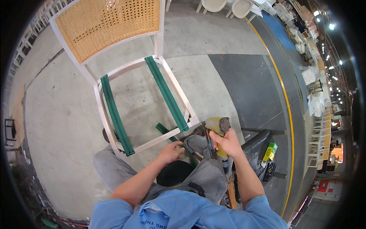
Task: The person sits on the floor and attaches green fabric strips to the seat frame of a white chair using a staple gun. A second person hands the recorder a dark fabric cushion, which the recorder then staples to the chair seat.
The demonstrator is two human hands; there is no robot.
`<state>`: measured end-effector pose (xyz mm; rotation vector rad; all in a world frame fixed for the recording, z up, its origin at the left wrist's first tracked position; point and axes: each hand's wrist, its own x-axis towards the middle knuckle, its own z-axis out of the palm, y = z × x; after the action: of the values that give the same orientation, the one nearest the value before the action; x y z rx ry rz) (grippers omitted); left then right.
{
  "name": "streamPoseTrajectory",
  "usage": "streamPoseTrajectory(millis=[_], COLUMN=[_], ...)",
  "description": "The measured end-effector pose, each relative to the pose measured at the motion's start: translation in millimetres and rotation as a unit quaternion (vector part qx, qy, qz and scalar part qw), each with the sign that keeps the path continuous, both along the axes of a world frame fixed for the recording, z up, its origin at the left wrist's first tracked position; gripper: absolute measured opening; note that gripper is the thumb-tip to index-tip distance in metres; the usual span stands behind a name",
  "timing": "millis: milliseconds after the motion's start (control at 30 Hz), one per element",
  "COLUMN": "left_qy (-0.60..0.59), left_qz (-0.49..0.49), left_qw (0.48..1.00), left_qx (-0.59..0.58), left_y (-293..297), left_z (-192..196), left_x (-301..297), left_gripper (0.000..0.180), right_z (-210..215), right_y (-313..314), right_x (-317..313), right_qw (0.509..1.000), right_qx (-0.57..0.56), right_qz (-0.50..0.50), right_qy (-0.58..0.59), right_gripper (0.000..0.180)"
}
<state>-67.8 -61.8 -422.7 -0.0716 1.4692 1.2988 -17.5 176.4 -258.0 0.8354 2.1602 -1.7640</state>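
A white wooden chair frame (146,145) with a woven cane back (114,24) stands in front of me, its seat open. Two green webbing straps (166,94) run front to back across it, one near each side. A loose length of green webbing (162,128) passes by the front rail and trails down between my legs. My left hand (171,152) is closed at that loose webbing, fingertips pinched just below the front rail. In my right hand (228,143) is a yellow staple gun (217,124), gripped by its handle, right of the chair's front corner.
At my right, a green and yellow box (270,152) lies by a dark bag-like thing (255,145). A yellow line (284,87) runs along the floor. More chairs (319,139) stand at far right, and stools (241,8) at the back.
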Motion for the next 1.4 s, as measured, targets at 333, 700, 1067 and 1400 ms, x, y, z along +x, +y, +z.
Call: streamPoseTrajectory(millis=[333, 700, 1067, 1400], left_qy=[0.147, -0.086, -0.059, -0.077], left_qz=[0.086, 0.304, 0.290, 0.278], left_qw=[0.977, 0.927, 0.951, 0.949], left_qx=[0.126, 0.200, 0.091, 0.127], left_y=[40.8, 15.2, 29.8, 28.8], left_z=[-74.4, 32.9, 27.9, 16.0], left_x=[8.0, -63.8, -107.0, -111.9], left_gripper=[0.040, 0.015, 0.013, 0.011], right_z=[5.8, -22.8, -41.6, -38.9], right_y=[-12.7, -19.5, -31.9, -44.2], right_x=[-6.8, -31.8, -48.0, -50.9], right_qw=[0.999, 0.992, 0.986, 0.977], right_qx=[-0.027, 0.034, 0.064, 0.114], right_qz=[0.029, 0.083, 0.092, 0.123], right_qy=[-0.011, -0.085, -0.122, -0.133], right_gripper=[0.029, 0.037, 0.041, 0.035])
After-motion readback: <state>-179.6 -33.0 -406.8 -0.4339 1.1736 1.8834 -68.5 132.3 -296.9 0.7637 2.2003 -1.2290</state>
